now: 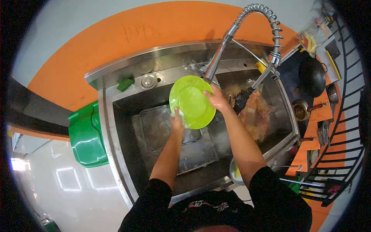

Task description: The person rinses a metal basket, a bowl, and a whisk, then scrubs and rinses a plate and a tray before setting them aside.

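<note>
A bright lime-green plate point(189, 101), wet and streaked with whitish suds, is held tilted over the left basin of a steel double sink point(110, 131). My right hand point(217, 99) grips its right rim, thumb on the face and the other fingers mostly hidden. At the lower left rim my left hand point(177, 120) is closed on the plate, thumb up along the face. Something white, foam or a cloth, shows beside those fingers; I cannot tell which. The spring-hose faucet point(216, 58) rises just behind the plate.
The right basin holds a pale pinkish bundle point(257, 116) below the black spray head point(242, 99). A green scouring pad point(125, 84) and a metal drain strainer point(148, 81) lie on the back ledge. A green bin point(89, 135) stands left; a black wok point(312, 77) sits right.
</note>
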`<state>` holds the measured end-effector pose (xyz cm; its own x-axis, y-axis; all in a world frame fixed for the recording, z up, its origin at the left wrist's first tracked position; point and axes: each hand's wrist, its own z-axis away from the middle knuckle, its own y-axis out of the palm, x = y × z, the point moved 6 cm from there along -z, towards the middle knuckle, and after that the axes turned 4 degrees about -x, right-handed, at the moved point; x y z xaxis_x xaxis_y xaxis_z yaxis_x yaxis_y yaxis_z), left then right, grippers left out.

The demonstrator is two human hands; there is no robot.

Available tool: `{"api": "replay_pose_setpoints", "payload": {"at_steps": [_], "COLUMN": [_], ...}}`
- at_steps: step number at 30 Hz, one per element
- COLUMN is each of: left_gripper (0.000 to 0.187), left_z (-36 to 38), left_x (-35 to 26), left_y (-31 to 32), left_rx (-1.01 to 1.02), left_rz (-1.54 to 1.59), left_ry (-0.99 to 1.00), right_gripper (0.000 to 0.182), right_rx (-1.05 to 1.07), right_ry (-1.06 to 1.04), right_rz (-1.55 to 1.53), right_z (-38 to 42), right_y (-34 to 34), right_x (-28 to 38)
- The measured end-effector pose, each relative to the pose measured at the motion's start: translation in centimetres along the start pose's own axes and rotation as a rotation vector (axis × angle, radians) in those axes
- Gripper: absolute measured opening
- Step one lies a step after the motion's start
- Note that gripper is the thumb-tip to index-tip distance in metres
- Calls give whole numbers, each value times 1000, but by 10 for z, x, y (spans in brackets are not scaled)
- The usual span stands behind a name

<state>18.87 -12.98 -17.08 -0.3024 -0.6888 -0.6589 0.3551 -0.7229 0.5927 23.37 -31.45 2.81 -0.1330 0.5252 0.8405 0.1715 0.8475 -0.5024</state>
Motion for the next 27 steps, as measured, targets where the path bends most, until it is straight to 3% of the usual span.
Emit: {"api": "replay_pose_setpoints", "payload": {"at_steps": [1, 2, 3, 5, 9, 11, 12, 13, 15, 16, 17, 19, 20, 22, 23, 25, 26, 27], "left_gripper": [62, 65, 65, 69, 58, 48, 39, 39, 38, 40, 40, 40, 40, 35, 35, 29, 27, 27], "left_z": [-9, -16, -22, 39, 57, 50, 50, 44, 13, 6, 2, -11, -9, 1, 6, 12, 16, 20], "left_x": [-1, 1, 9, -52, -68, -68, -79, -92, -104, -107, -109, -101, -96, -70, -68, -62, -63, -58], "left_y": [5, 7, 18, 98, 179, 200, 201, 199, 178, 159, 144, 98, 84, 64, 53, 34, 37, 33], "left_rx": [-57, -289, -279, -288, -32, 173, 162, 158, 155, 38, 30, -50, -58, 275, 267, 220, 354, 346], "left_rz": [-167, -529, -524, -1087, -1149, -1361, -1397, -1401, -1496, -1511, -1515, -1311, -1315, -151, -154, -7, 46, 45], "left_ry": [195, 223, 223, 1099, 1029, 1104, 1209, 1209, 742, 702, 707, 345, 351, 33, 37, -17, 32, 37], "right_gripper": [27, 28, 29, 29, 29, 30, 32, 34, 35, 35, 35, 26, 26, 28, 30, 37, 43, 49], "right_rx": [-6, -12, -19, -40, -8, -30, -36, -40, -60, -87, -85, -308, -337, -327, -319, -340, -375, -399], "right_ry": [-2, 89, 181, 149, 205, 211, 230, 247, 316, 385, 379, 239, 231, 193, 155, 95, -167, -438], "right_rz": [9, 150, 288, 340, 419, 510, 390, 268, 236, 208, 200, 173, 60, 53, 56, 189, 610, 1027], "right_z": [3, 4, 6, 11, 20, 21, 23, 24, 25, 24, 21, 14, 9, 1, -2, -5, -3, 3], "right_y": [-8, -18, -27, -37, -39, -42, -44, -46, -55, -60, -59, -68, -66, -56, -51, -33, -20, 0], "right_x": [10, 11, 13, 25, 15, 3, -4, -9, -12, -14, -11, 3, 3, 9, 8, 9, 27, 43]}}
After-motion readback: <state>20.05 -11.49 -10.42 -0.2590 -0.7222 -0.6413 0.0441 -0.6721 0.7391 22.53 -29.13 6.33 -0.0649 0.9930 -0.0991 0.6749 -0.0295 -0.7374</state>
